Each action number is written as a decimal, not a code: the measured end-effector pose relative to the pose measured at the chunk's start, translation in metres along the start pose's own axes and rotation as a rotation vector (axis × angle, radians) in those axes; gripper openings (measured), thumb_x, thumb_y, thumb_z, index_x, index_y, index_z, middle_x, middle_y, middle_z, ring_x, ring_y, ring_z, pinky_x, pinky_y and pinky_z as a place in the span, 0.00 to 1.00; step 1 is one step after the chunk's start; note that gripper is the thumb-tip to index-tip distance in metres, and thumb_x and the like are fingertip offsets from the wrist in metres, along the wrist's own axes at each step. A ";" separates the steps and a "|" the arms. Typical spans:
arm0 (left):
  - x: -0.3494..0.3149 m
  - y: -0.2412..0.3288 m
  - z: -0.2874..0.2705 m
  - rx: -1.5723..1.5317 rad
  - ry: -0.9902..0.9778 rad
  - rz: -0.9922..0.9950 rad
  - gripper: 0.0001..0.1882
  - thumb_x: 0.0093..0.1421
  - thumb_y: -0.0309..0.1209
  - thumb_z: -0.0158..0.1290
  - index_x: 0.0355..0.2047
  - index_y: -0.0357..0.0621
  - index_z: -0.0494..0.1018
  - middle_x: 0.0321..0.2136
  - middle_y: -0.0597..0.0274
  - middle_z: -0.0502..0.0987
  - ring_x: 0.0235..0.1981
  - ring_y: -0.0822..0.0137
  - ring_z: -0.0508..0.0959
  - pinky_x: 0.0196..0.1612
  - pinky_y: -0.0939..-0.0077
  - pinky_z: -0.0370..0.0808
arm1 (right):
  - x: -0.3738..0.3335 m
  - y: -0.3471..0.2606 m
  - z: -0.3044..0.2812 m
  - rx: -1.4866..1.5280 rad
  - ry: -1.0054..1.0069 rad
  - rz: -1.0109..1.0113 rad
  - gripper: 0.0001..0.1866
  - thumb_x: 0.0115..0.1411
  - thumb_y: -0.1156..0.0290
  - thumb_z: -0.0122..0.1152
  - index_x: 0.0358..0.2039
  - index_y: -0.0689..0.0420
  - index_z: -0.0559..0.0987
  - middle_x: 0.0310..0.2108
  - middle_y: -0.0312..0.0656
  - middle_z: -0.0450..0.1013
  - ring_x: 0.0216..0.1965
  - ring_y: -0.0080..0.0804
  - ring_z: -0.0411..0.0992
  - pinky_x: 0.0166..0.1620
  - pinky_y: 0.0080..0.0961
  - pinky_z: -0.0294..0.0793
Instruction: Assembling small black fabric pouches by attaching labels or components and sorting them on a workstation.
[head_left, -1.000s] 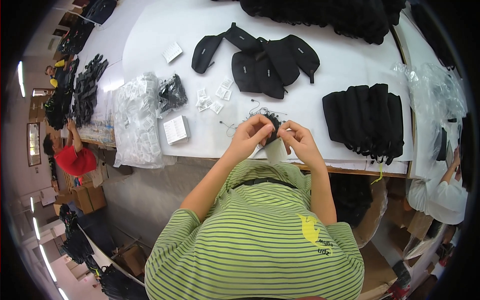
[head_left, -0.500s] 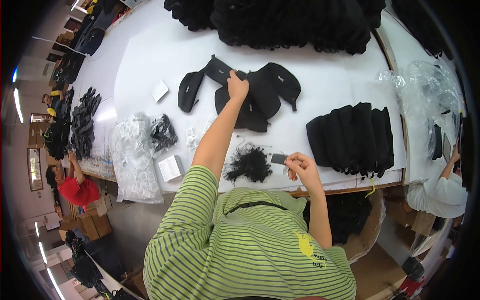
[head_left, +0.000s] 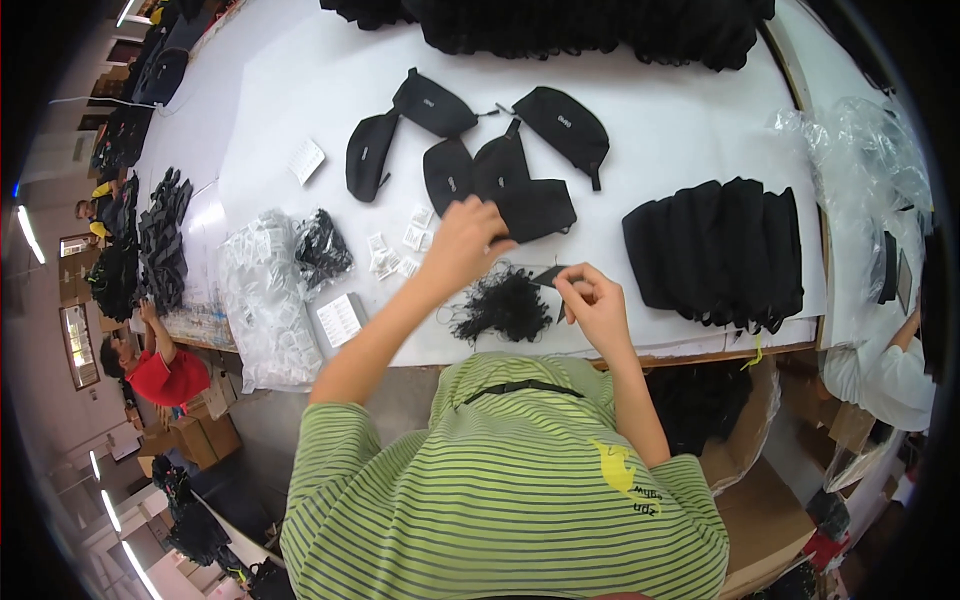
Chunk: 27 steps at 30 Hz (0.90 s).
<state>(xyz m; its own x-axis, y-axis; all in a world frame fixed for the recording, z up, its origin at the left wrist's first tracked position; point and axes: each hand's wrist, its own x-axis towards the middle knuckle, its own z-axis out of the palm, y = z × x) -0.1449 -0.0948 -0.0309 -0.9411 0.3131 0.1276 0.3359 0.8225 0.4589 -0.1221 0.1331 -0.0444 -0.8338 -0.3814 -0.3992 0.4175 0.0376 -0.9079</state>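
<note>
My left hand is over the front of several black zip pouches, its thumb apart from slightly blurred fingers, holding nothing that I can see. Nearest to it are a front pouch and an upright pouch. Other pouches lie farther back: one on the left, one at the back and one on the right. My right hand pinches a dark flat piece, its exact kind unclear. Beside that piece is a tangled heap of black thread.
A row of black pouches stands at right, and a large black pile at the back. On the left are a clear bag of white packets, loose sachets and a white label stack. Co-workers are at both sides.
My left hand has drawn back toward me from the pouches, which now lie more spread apart. My right hand has shifted slightly up, still pinching the dark flat piece.
</note>
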 end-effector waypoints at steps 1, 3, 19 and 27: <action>-0.016 0.013 0.007 -0.121 0.004 -0.100 0.09 0.49 0.33 0.61 0.24 0.40 0.75 0.25 0.62 0.70 0.32 0.62 0.70 0.35 0.70 0.65 | 0.000 0.004 0.008 -0.108 0.043 -0.074 0.06 0.59 0.72 0.58 0.30 0.60 0.75 0.10 0.30 0.64 0.13 0.12 0.58 0.17 0.16 0.53; -0.041 0.035 0.021 -0.251 0.001 -0.206 0.09 0.51 0.33 0.61 0.26 0.40 0.76 0.24 0.63 0.71 0.30 0.65 0.71 0.33 0.72 0.65 | -0.003 0.004 0.020 -0.339 0.103 -0.213 0.05 0.57 0.71 0.59 0.31 0.59 0.76 0.08 0.34 0.60 0.11 0.17 0.56 0.17 0.21 0.53; -0.122 0.075 0.045 -1.207 0.207 -0.834 0.09 0.56 0.27 0.57 0.37 0.38 0.79 0.27 0.70 0.78 0.24 0.82 0.68 0.26 0.87 0.63 | -0.039 0.016 0.040 -0.483 -0.129 -0.175 0.10 0.53 0.69 0.61 0.35 0.58 0.80 0.10 0.37 0.62 0.12 0.23 0.59 0.20 0.23 0.57; -0.130 0.083 0.039 -0.783 0.533 -0.637 0.04 0.59 0.26 0.54 0.32 0.36 0.74 0.31 0.70 0.72 0.21 0.82 0.63 0.24 0.87 0.59 | -0.040 0.025 0.044 -0.267 -0.162 -0.174 0.08 0.56 0.71 0.60 0.34 0.60 0.74 0.16 0.32 0.66 0.18 0.17 0.62 0.24 0.18 0.60</action>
<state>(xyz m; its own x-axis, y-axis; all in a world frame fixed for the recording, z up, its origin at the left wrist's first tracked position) 0.0070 -0.0492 -0.0437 -0.8910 -0.4508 -0.0538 -0.1492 0.1788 0.9725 -0.0627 0.1086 -0.0457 -0.8070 -0.5442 -0.2294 0.1470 0.1911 -0.9705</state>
